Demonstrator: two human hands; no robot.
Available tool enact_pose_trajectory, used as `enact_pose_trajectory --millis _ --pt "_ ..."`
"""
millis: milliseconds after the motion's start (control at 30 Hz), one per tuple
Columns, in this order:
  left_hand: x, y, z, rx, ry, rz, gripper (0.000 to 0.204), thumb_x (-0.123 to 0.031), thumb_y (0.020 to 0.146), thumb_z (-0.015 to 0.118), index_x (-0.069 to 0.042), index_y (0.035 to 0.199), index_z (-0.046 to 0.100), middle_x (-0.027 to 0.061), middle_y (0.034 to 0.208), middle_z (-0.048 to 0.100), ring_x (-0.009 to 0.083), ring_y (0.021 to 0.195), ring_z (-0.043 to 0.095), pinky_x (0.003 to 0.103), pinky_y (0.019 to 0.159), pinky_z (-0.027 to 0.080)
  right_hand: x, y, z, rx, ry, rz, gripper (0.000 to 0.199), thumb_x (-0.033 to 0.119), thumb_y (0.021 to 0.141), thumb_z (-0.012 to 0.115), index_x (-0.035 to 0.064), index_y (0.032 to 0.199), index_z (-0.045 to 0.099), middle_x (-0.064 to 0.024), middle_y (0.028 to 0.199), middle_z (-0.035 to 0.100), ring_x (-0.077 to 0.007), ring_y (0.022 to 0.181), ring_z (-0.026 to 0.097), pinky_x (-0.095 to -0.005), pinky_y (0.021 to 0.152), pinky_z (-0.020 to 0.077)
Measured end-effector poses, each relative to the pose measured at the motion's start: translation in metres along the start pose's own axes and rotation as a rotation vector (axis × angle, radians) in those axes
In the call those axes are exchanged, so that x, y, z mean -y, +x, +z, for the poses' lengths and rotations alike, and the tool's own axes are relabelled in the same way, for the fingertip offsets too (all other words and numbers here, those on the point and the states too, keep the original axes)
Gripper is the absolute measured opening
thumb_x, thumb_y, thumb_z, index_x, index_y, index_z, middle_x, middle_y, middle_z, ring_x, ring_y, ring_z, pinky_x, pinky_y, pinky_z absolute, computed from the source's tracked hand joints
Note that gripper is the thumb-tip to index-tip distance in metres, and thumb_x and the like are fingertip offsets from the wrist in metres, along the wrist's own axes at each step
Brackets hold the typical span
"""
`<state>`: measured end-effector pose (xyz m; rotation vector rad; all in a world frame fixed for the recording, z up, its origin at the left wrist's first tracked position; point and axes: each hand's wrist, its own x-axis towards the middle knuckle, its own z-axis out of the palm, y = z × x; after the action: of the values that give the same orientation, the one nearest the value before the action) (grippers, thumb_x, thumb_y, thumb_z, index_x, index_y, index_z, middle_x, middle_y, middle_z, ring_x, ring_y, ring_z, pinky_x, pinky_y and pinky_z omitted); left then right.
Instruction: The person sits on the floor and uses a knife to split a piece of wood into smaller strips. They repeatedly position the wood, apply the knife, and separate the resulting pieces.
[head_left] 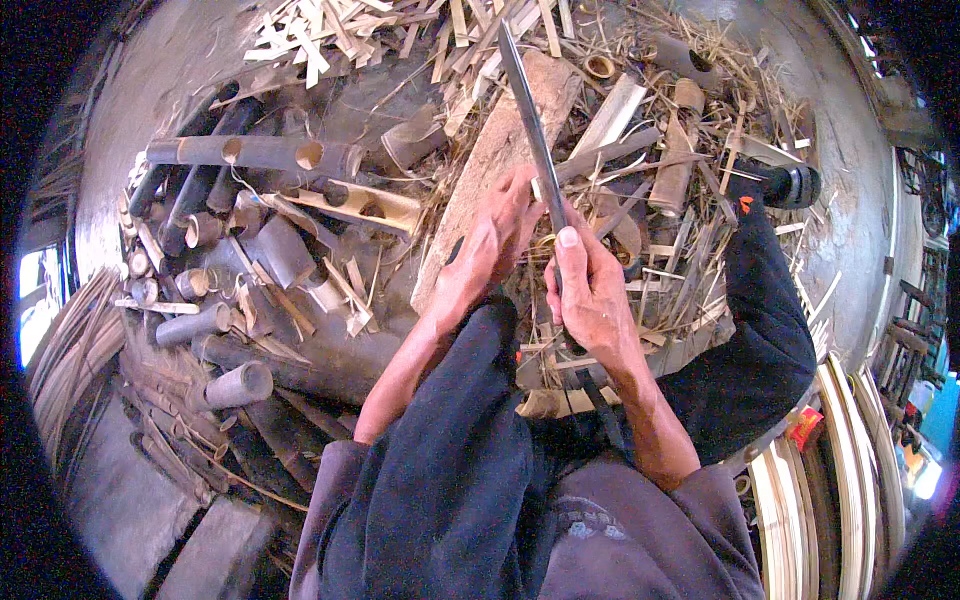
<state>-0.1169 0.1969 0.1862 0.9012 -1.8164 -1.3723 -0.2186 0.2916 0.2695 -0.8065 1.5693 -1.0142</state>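
Observation:
My right hand [595, 295] is closed round the handle of a machete [522, 90], thumb laid along its top. The long blade points away from me, tilted slightly left. My left hand [497, 235] is just left of the blade, its fingers curled round a short bamboo piece [537, 190]. A pale cut end of that piece shows by the fingertips; the hand and blade hide part of it. Beneath the left hand lies a thick wooden plank [528, 95], scarred on its surface.
Bamboo tubes [285, 250] and a long holed bamboo pole [200, 150] lie to the left. Pale offcuts [310, 35] are heaped at the far side. Split strips [790, 510] stand at the lower right. My shod foot [795, 185] rests among shavings on the right.

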Motion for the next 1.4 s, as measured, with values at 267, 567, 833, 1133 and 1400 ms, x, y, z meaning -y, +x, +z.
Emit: enact_pose_trajectory --millis 267,567,833,1133,1400 --pt "0.003 0.003 -0.005 0.018 0.006 -0.044 0.023 -0.001 0.084 0.057 -0.004 0.106 0.052 0.0187 0.097 0.056 0.0380 0.093 0.056 0.043 0.078 0.047 0.019 -0.008 0.002 0.029 0.111 0.091 0.053 0.040 0.101 0.037 0.0128 0.147 0.031 0.0010 0.068 0.045 -0.0062 0.049 0.042 -0.0214 0.043 0.0381" --pt "0.014 0.004 0.000 0.002 0.119 0.005 0.021 -0.001 0.084 0.057 -0.002 0.104 0.050 0.0197 0.093 0.055 0.0399 0.089 0.055 0.043 0.076 0.046 -0.005 0.001 0.001 0.004 0.022 -0.088 0.046 0.031 0.102 0.036 0.0110 0.144 0.037 0.0011 0.069 0.050 -0.0082 0.059 0.046 -0.0256 0.055 0.0442" --pt "0.006 0.008 -0.002 -0.046 0.074 0.076 0.027 0.000 0.082 0.058 -0.002 0.108 0.049 0.0206 0.094 0.054 0.0403 0.089 0.054 0.043 0.075 0.046 0.004 0.002 -0.004 -0.004 -0.103 -0.001 0.045 0.029 0.100 0.039 0.0112 0.142 0.039 -0.0159 0.102 0.065 -0.0197 0.079 0.060 -0.0341 0.076 0.0486" --pt "0.020 -0.001 0.002 -0.157 0.061 0.037 0.027 -0.003 0.082 0.058 -0.002 0.108 0.051 0.0220 0.100 0.053 0.0408 0.094 0.053 0.043 0.080 0.046 -0.014 0.007 0.004 -0.022 -0.084 -0.169 0.047 0.029 0.101 0.039 0.0074 0.143 0.038 0.0046 0.061 0.042 -0.0036 0.051 0.038 -0.0202 0.045 0.0350" --pt "0.010 -0.037 0.001 -0.112 0.395 -0.019 0.055 -0.010 0.081 0.064 0.004 0.129 0.043 0.0262 0.121 0.050 0.0423 0.118 0.045 0.044 0.099 0.039 -0.015 0.001 0.006 0.024 -0.062 -0.085 0.046 0.029 0.101 0.039 0.0103 0.143 0.039 -0.0014 0.069 0.048 -0.0078 0.058 0.043 -0.0245 0.054 0.0391"
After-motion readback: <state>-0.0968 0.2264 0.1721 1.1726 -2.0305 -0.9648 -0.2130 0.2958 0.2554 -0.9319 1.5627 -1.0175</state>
